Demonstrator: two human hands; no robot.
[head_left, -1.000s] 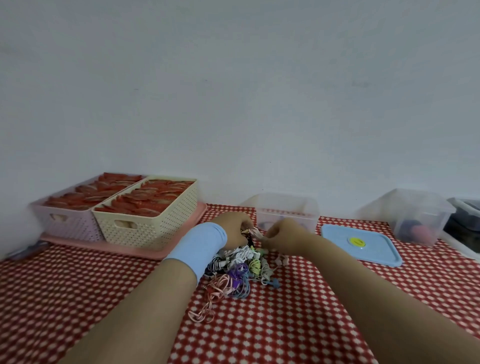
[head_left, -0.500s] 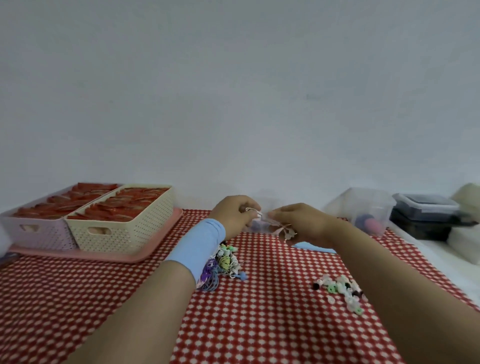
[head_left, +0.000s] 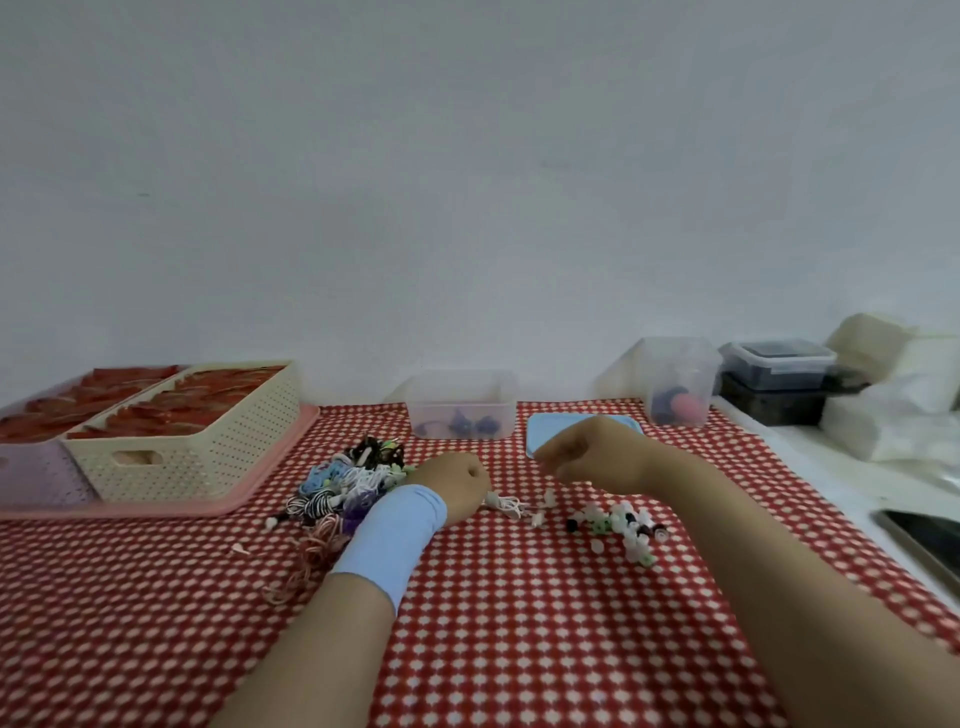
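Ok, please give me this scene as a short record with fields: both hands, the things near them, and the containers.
left hand: fingers curled, next to the white cord; grip unclear
right hand: fingers curled, above the cloth; hold unclear
white cord: lies on the checked cloth
cord pile: mixed colours, left of the left hand
small loose pieces: near the right wrist
clear box: behind the hands, dark items inside
blue lid: flat, partly hidden by the right hand
cream basket: far left, on the pink tray
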